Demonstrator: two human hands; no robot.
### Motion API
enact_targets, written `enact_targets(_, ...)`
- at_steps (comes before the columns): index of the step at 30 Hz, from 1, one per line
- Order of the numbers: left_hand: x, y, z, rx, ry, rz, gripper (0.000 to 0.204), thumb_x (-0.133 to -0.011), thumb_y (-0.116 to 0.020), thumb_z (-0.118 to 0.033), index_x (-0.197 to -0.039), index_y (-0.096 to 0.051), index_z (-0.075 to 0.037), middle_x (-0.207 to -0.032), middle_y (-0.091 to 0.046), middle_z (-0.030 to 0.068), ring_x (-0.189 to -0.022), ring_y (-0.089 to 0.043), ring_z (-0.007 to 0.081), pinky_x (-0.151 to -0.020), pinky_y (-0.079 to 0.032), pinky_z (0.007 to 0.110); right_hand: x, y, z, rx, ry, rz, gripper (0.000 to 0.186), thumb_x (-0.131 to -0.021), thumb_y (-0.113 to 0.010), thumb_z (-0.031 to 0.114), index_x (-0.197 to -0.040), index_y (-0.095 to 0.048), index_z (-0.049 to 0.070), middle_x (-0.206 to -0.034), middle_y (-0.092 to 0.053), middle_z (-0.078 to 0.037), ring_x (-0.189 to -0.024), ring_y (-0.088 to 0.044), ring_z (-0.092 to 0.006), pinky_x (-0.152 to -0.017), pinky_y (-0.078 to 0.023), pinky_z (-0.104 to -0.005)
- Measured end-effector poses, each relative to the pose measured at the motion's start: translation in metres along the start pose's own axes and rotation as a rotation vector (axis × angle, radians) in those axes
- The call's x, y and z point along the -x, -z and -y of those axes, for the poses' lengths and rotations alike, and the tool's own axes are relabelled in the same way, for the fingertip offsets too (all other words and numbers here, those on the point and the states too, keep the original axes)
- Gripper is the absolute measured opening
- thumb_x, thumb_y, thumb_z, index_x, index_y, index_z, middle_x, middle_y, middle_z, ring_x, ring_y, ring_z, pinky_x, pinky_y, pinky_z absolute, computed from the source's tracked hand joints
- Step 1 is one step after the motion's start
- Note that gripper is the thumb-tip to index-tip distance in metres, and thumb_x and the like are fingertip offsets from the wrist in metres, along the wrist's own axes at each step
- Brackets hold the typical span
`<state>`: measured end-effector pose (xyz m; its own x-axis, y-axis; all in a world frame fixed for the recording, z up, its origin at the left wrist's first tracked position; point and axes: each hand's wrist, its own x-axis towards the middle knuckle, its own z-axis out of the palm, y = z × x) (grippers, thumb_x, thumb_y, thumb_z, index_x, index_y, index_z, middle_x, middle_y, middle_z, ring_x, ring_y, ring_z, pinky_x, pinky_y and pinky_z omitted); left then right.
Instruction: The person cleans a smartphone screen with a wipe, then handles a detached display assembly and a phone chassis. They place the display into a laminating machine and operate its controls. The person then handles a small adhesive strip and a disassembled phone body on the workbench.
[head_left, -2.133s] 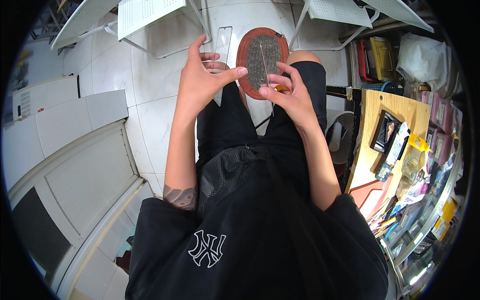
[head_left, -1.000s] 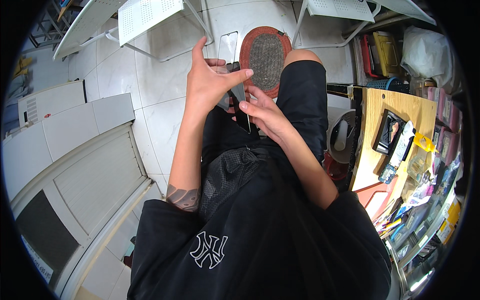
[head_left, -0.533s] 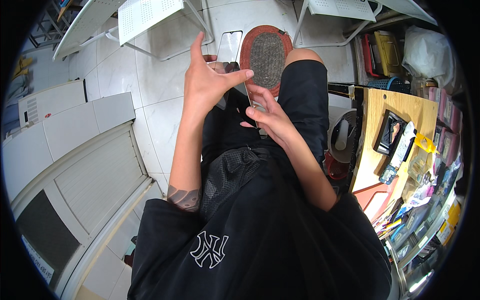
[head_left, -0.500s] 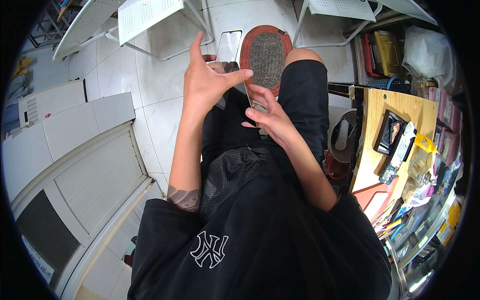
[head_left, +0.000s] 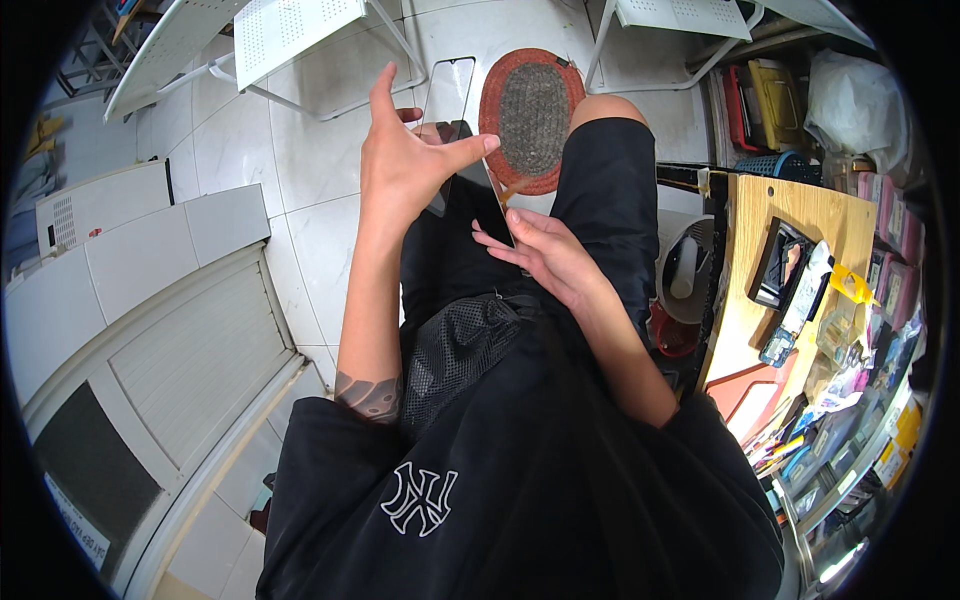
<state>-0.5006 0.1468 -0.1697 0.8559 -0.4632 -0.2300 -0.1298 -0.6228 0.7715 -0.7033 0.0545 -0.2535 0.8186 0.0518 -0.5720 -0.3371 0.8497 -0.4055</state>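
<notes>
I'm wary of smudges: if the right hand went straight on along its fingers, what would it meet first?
Probably the glossy pane: its lower end appears right at the right hand, though depth and contact are hard to judge.
</notes>
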Motion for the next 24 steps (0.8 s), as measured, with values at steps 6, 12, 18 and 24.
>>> enact_targets(6, 0.0, 0.001, 0.0, -0.006, 0.021, 0.014, 0.138, -0.057, -0.104, -0.044, -0.16, -0.028, 0.009, -0.086, -0.071, 0.0141, -0.11, -0.07, 0.03, -0.092, -0.059, 0.04, -0.012, -0.007, 0.001, 0.033, 0.178, 0.151, 0.05, -0.112, -0.06, 0.028, -0.153, -0.048, 0.001, -0.144, -0.062, -0.014, -0.134, -0.061, -0.0241, -0.116, -0.047, -0.0374)
enact_targets(12, -0.002, 0.002, 0.002, -0.072, 0.007, -0.04, 0.143, -0.055, -0.105, -0.05, -0.163, -0.028, 0.004, -0.127, -0.064, 0.029, -0.096, -0.074, 0.0297, -0.081, -0.062, 0.039, -0.019, -0.011, 0.001, 0.006, 0.193, 0.21, 0.06, -0.113, -0.056, 0.022, -0.164, -0.034, 0.0, -0.144, -0.061, -0.014, -0.131, -0.063, -0.024, -0.113, -0.048, -0.0373)
enact_targets(18, -0.001, 0.0, 0.001, -0.086, 0.032, -0.009, 0.145, -0.055, -0.103, -0.054, -0.162, -0.026, 0.008, -0.123, -0.067, 0.0329, -0.111, -0.072, 0.0388, -0.095, -0.059, 0.044, -0.017, -0.016, 0.005, 0.129, 0.206, 0.263, 0.059, -0.114, -0.053, 0.028, -0.161, -0.036, -0.002, -0.149, -0.058, -0.02, -0.131, -0.065, -0.0321, -0.112, -0.051, -0.0412)
enact_targets(24, -0.003, 0.01, 0.009, -0.075, 0.004, -0.079, 0.138, -0.06, -0.101, -0.057, -0.165, -0.03, 0.0, -0.136, -0.061, 0.0345, -0.104, -0.075, 0.036, -0.086, -0.062, 0.041, -0.011, -0.015, 0.016, -0.018, 0.23, 0.137, 0.057, -0.116, -0.043, 0.037, -0.158, -0.04, -0.002, -0.145, -0.061, -0.025, -0.125, -0.068, -0.0348, -0.109, -0.055, -0.0491)
